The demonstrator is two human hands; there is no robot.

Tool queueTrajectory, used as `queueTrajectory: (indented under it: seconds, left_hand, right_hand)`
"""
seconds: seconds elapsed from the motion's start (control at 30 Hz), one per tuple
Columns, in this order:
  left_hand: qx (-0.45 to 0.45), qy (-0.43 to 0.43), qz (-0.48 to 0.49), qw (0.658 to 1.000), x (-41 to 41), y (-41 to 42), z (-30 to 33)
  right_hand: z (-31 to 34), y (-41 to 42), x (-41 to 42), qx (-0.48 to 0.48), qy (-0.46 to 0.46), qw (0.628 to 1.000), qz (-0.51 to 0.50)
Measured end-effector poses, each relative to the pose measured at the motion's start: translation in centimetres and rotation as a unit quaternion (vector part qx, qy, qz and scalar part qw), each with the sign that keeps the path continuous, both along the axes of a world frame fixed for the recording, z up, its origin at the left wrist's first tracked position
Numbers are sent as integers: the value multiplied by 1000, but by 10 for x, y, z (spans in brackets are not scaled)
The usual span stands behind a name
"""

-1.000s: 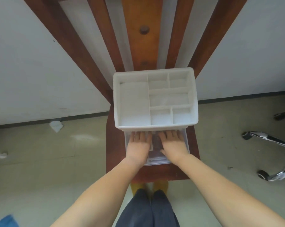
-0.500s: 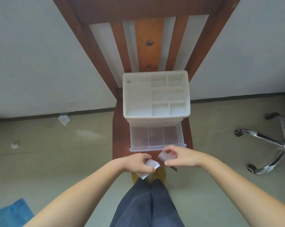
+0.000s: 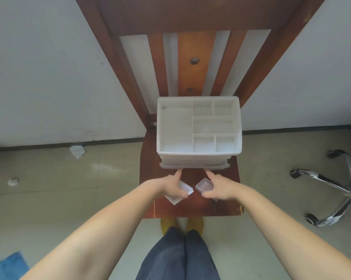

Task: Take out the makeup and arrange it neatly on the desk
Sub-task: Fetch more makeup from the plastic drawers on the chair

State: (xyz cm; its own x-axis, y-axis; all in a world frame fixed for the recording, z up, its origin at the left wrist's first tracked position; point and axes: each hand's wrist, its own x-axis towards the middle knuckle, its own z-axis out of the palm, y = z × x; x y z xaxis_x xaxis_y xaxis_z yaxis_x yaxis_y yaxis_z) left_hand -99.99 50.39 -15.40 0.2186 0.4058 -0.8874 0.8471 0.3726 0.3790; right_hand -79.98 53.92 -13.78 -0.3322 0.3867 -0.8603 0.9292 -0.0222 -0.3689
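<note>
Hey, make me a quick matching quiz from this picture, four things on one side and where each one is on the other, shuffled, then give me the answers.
Things:
1. white organizer
2. clear case
3. crumpled paper
4. office chair base

Places:
A. on the floor by the wall, left of the wooden chair
B. on the floor at the right edge of the view
C. on the wooden chair's seat, against its back
D. held in the right hand

Pairs: 1-C, 2-D, 3-A, 4-B
</note>
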Motion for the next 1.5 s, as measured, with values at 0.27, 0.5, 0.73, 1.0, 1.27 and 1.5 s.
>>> queueTrajectory:
  seconds: [0.27,0.5,0.73,1.0,1.27,1.5]
  left_hand:
    - [39,36,-3,999,-5,14,11]
    - [106,72,121,984,-21,-49,80]
    - [177,145,347,910,-10,-165,131]
    - [195,238,591,746,56,-357,167]
    - [155,317,756,552,191,-564,188]
    - [121,377,819,415,383,-733,205]
  right_hand:
    - [1,17,-13,44,-23,998,24]
    - [63,-13,-34,163,55,975,141]
    - [112,-64,-69,245,163,875,383]
    - [143,-180,-102,265,233,708,612]
    - [167,-392,-84,227,340,519,751]
    - [173,-599,28,161,364,385,833]
